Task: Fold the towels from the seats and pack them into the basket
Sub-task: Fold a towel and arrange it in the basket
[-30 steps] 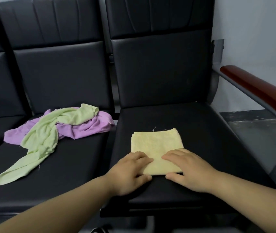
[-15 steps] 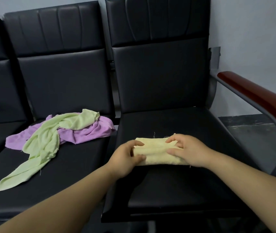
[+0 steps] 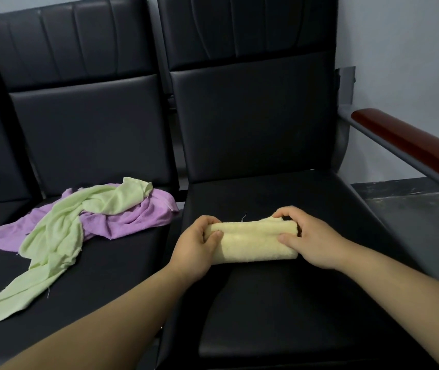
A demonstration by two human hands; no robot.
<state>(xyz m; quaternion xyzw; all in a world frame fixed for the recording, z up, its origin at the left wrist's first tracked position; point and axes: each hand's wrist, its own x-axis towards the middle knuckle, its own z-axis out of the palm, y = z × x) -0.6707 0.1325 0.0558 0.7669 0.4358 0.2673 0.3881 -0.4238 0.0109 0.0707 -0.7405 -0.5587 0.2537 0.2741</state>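
The yellow towel point(image 3: 255, 243), flat a second ago, is now a compact bundle on the right seat point(image 3: 279, 303), left hand point(image 3: 195, 249) and right hand point(image 3: 309, 241) pinching its ends, apparently ready for packing.

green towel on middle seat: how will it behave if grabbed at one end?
Likely floppy: the green towel lies in limp creases, so it should hang as a strip. Probably light; the cloth looks thin. It drapes over the purple towel, so lifting may drag that along.
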